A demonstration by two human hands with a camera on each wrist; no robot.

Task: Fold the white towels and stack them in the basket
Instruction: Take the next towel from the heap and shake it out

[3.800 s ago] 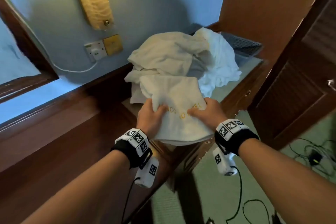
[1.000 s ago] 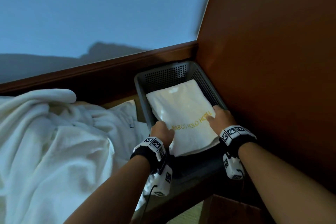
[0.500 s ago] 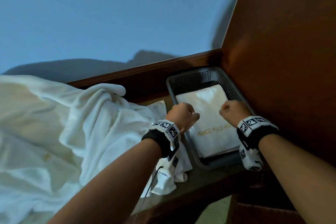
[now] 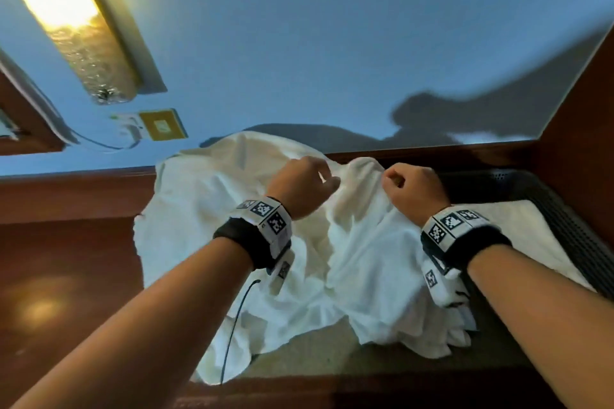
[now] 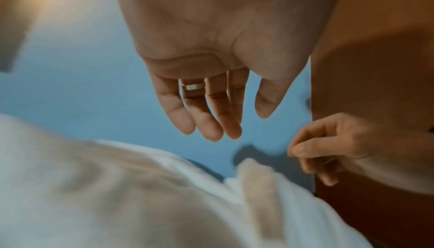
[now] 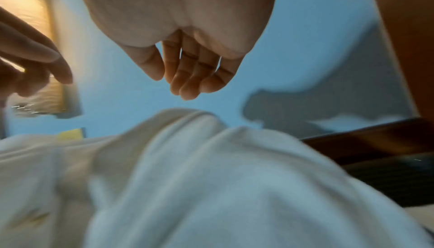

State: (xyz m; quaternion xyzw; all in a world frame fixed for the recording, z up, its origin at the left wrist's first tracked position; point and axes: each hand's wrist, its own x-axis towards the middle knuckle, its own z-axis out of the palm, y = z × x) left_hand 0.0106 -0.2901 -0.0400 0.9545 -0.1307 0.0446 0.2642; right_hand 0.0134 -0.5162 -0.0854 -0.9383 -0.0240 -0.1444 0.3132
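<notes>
Dim room, warm glare from wall lamp (image 4: pixel 63 10) upper left, hand shadows on blue wall (image 4: pixel 332 43), wrist views motion-blurred, edges warped

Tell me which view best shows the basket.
Head view: the basket sits at right with its dark perforated wall and a folded towel inside. The right wrist view catches only a blurred dark wall; the left wrist view shows none.

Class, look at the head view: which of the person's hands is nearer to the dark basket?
Right. The right hand hangs over the towel pile just beside the basket; the left hand is farther left, over the pile's middle.
</notes>
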